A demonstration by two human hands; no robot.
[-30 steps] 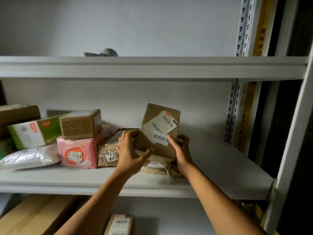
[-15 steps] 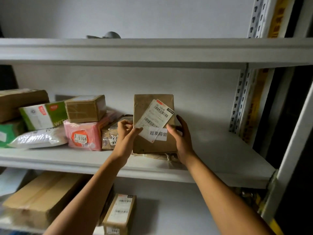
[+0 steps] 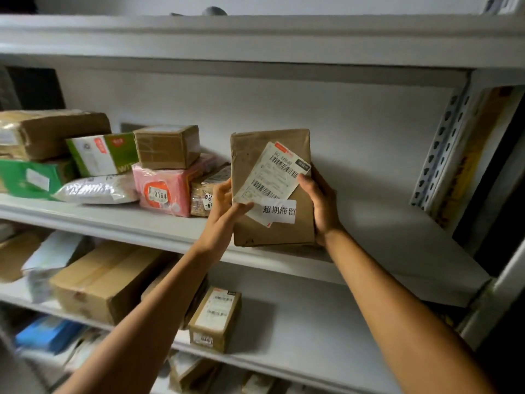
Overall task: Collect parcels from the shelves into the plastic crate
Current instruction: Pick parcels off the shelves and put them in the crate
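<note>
Evidently both hands are clamping the brown parcel (image 3: pixel 272 189) from opposite edges: the left hand (image 3: pixel 224 211) is pinching its left edge, thumb lying on the shipping label (image 3: pixel 272 177), while the right hand (image 3: pixel 321 206) is curling round the right edge. Holding it upright, label facing the person, is probably letting them read it. It is hanging just above the middle shelf (image 3: pixel 383 251), right of the pink parcel (image 3: pixel 170 186). No plastic crate is showing.

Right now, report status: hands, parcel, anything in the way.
Left hand and right hand grip brown parcel by its sides, upright over shelf. Pink parcel stack close on left. Crate not in view.
</note>
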